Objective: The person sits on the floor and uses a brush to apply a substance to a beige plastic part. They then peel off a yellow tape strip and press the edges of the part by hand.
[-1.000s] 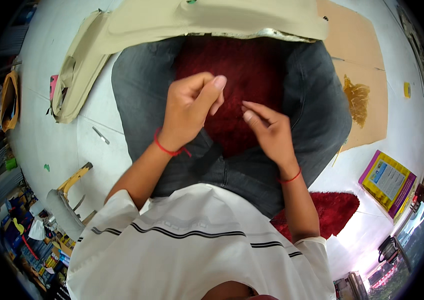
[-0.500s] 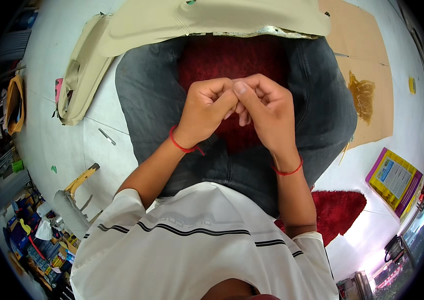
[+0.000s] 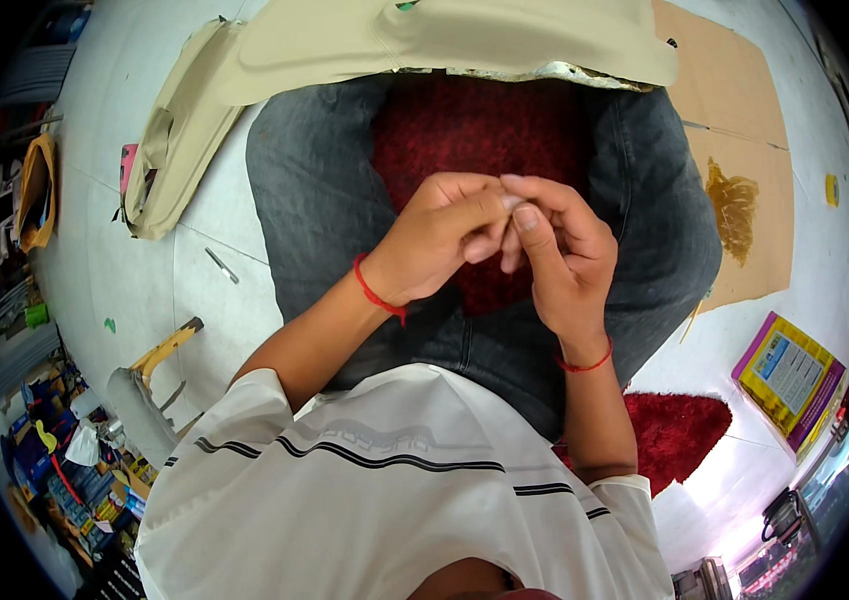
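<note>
The left hand (image 3: 440, 245) and right hand (image 3: 565, 255) are held fingertip to fingertip above the lap, both pinched shut; whether anything is gripped between them cannot be told. The dark red shaggy fabric piece (image 3: 480, 135) is spread over grey jeans directly beneath, toward twelve o'clock; the beige moulded plastic panel (image 3: 465, 40) is laid beyond it at twelve o'clock; a brown cardboard sheet (image 3: 735, 110) is seen at two o'clock.

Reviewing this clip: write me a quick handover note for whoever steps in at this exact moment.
Left hand and right hand: fingertips pinched together above the lap; whatever they grip is too small to see.
Dark red fuzzy mat lies on the lap, under the beige moulded panel across the knees.
A second red mat piece lies on the floor by the right hip.
Done or left: cannot tell.
</note>
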The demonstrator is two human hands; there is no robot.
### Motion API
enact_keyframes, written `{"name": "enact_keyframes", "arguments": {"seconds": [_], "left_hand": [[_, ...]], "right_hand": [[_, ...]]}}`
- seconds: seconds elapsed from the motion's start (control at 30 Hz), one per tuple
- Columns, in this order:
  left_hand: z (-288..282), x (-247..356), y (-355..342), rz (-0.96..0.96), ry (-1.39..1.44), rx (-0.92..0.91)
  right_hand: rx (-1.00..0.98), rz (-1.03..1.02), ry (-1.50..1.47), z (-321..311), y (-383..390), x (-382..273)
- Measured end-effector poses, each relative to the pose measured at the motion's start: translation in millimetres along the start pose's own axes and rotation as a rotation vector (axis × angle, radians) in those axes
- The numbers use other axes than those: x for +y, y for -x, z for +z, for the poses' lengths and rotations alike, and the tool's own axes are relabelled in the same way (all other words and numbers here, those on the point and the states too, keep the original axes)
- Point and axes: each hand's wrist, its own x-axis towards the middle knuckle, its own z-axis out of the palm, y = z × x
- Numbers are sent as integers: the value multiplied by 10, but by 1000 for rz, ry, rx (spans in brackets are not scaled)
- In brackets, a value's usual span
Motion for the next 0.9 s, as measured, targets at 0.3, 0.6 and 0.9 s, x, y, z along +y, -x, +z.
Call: {"name": "enact_keyframes", "arguments": {"seconds": [0.3,0.6,0.9], "left_hand": [[-85,-36,-156,141,-445,189],[183,-385,263,333,-844,-35],[-257,-554,517,603,-780,-389]], "right_hand": [[282,-58,94,-46,-166,299],[32,-303,253,250,-105,-21],[-277,-606,498,411,166,-224]]}}
